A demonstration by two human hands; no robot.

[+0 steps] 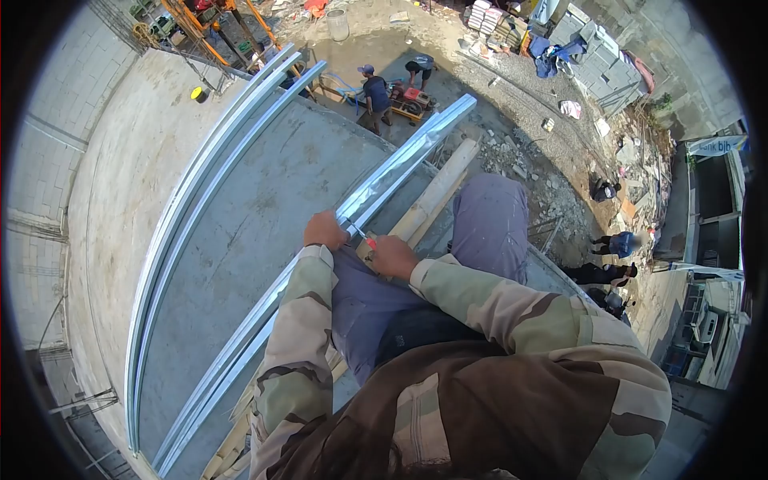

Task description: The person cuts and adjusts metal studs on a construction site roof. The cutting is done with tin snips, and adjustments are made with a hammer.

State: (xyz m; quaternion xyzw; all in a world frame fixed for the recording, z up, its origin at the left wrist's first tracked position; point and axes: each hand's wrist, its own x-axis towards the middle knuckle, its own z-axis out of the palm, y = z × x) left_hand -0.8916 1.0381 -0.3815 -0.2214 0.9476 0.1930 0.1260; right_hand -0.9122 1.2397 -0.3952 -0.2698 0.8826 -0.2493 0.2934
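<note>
A long shiny metal channel (408,160) runs diagonally across my lap, from the lower left up past the slab's edge. My left hand (326,230) is closed on its near side, fingers curled against the metal. Just to the right, my right hand (392,258) is closed around a red-handled hand tool (370,242). The tool's thin metal end points at the channel near my left fingers; its exact kind is too small to make out. The fingertips of both hands are partly hidden.
More metal channels (188,184) lie on the concrete slab (272,176) to the left. A wooden beam (436,188) lies beside my knee (492,216). Past the slab's edge is a drop to rubble, where two people work by a red machine (412,94). Other people stand lower right.
</note>
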